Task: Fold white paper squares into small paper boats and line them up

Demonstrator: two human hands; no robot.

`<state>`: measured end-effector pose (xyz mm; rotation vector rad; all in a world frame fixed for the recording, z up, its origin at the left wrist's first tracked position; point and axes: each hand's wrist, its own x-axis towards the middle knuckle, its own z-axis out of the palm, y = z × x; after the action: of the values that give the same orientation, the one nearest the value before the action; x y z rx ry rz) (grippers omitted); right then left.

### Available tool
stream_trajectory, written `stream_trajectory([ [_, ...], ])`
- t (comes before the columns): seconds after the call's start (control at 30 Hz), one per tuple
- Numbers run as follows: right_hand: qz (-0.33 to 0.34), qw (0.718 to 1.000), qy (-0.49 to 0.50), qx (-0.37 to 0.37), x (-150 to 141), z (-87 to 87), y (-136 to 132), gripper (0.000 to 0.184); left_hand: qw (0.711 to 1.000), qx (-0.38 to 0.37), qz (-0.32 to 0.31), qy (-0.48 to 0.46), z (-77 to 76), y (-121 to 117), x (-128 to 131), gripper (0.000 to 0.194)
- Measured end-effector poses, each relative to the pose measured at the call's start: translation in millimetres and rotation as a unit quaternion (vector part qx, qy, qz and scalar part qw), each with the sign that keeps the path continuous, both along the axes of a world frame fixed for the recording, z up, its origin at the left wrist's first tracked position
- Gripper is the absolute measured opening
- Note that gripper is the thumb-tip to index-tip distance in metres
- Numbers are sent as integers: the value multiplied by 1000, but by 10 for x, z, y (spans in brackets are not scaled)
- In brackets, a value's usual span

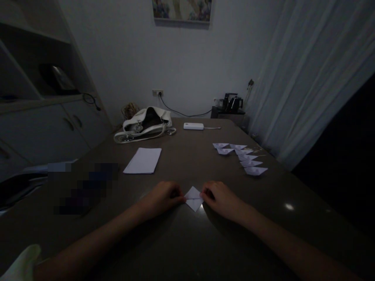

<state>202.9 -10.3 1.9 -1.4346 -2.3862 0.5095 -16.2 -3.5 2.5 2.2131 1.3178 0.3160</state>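
A small white folded paper lies diamond-shaped on the table in front of me, with a crease or slit running across its middle. My left hand pinches its left corner between thumb and fingers. At the opposite corner, my right hand has its fingers closed on the paper too. Several finished-looking white paper boats stand in staggered rows to the right, beyond my right hand. A stack of white paper sheets lies beyond my left hand.
A white handbag rests at the table's far left, beside a white power-bank-like device with a short cable. Behind the dark table, a black kettle stands on a small cabinet. A sheer curtain hangs at right.
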Motion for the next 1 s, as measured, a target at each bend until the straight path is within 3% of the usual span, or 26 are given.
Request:
stream_trajectory([
  [0.17,-5,1000,-16,6,-3,-11,23,18,999,15,10,27,22,-7,32,27],
  [0.73,2,999,-52,15,-51,4,24,17,989,88,10,114,87,-66,150,25],
  [1.0,17,999,-31,18,-52,-20,33,17,997,75,20,-13,-34,-19,185,25],
])
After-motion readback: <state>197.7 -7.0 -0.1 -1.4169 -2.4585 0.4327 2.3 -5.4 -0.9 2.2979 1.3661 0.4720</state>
